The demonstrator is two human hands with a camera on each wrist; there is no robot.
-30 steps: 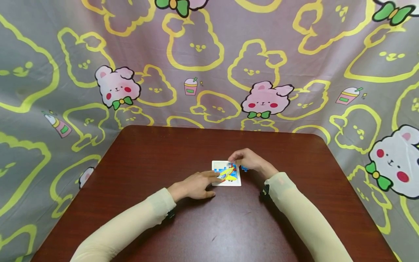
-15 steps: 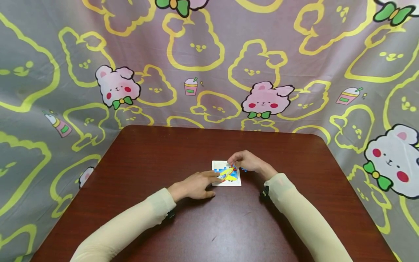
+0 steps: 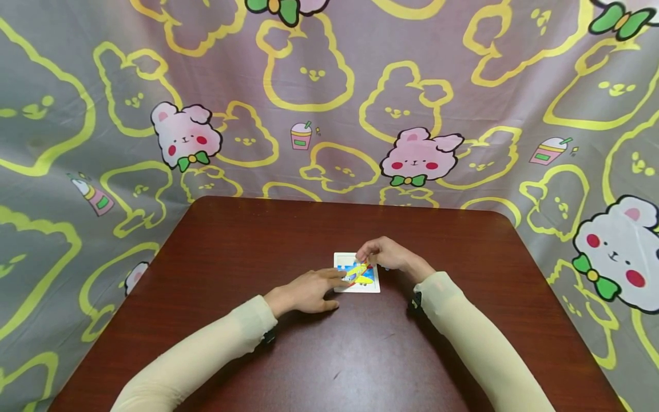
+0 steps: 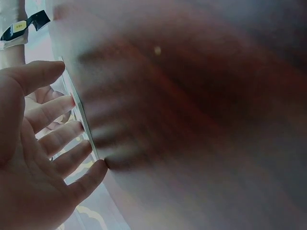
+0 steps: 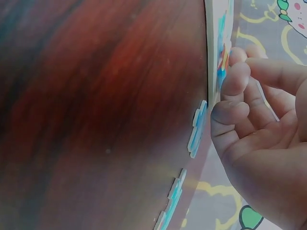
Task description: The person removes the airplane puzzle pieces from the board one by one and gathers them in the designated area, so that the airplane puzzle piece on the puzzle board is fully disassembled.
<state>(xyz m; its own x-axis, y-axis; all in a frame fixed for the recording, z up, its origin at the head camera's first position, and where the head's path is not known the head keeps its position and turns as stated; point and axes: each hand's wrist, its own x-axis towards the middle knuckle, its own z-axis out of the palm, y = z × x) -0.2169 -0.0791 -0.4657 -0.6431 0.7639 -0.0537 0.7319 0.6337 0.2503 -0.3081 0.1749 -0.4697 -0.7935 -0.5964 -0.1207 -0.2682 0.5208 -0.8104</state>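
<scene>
A small jigsaw puzzle (image 3: 366, 281) with a yellow plane on blue lies in a white frame on the table. My left hand (image 3: 309, 290) rests over its left side, fingers straight and spread. In the left wrist view the fingertips (image 4: 98, 165) meet the frame's edge (image 4: 79, 103). At the upper right of the puzzle is my right hand (image 3: 385, 253), its fingers bent. In the right wrist view, the right hand (image 5: 261, 112) pinches a red, yellow and blue puzzle piece (image 5: 223, 61) against the puzzle; the fingertips hide much of it.
Loose blue puzzle pieces lie on the dark wooden table beside the frame: one piece (image 5: 197, 129) near the right hand, another piece (image 5: 171, 201) farther along. A patterned cloth (image 3: 340, 126) hangs behind the table (image 3: 247, 246).
My right hand has shifted slightly left and down over the puzzle's upper right, covering more of the loose pieces beside the frame. The left hand has stayed in place.
</scene>
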